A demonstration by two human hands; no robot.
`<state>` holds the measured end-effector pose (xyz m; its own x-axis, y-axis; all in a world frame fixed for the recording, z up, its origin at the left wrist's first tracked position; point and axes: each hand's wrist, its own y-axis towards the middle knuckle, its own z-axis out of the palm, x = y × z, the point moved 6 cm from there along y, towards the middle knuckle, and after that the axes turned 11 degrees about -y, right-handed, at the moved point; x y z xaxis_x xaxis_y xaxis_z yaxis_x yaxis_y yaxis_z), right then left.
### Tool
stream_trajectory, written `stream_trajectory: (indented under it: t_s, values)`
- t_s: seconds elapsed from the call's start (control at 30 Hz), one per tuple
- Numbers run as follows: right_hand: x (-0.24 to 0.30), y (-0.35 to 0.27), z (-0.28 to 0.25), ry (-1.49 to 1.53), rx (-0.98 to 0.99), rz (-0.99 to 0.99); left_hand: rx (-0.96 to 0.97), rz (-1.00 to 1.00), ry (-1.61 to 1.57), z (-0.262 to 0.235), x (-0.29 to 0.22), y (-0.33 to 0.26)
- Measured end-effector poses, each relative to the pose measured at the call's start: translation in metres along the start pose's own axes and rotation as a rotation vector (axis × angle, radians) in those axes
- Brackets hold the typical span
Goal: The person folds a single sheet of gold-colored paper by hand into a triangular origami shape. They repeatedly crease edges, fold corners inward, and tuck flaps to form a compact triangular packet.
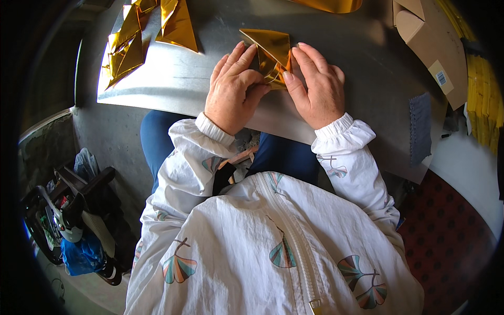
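A folded sheet of shiny gold paper (270, 50) lies on a grey metal table (189, 79) in front of me. My left hand (233, 86) presses on its left side, fingers bent over the fold. My right hand (315, 84) presses its right side, thumb pinching the lower edge of the gold paper. Both hands grip the same piece. I wear a white jacket with fan-shaped prints.
Several folded gold paper pieces (131, 44) lie at the table's far left, another gold sheet (331, 5) at the far edge. A cardboard box (433, 44) sits at the right, a grey cloth (420, 126) below it, yellow stacked material (480, 100) beyond. Bags (79, 220) rest on the floor at left.
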<state>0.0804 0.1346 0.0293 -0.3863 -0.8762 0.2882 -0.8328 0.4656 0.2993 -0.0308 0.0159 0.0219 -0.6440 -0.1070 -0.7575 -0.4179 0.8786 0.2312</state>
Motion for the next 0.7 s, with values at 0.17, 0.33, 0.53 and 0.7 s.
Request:
stream_trajectory:
  t_s: [0.17, 0.33, 0.53, 0.7]
  values:
    - [-0.0001, 0.0004, -0.0004, -0.013, 0.018, -0.034, -0.027, -0.011, -0.010, -0.0011, -0.0017, 0.0002]
    - [0.0002, 0.0000, -0.0015, -0.036, 0.034, -0.057, -0.038, -0.015, -0.004, -0.0015, -0.0044, 0.0013]
    - [0.0041, -0.0013, 0.0008, -0.108, 0.041, -0.063, -0.034, -0.035, -0.015, -0.0018, -0.0053, 0.0018]
    - [0.0042, -0.0020, 0.0032, -0.133, 0.097, -0.026, -0.039, -0.072, -0.020, 0.0005, -0.0056, 0.0019]
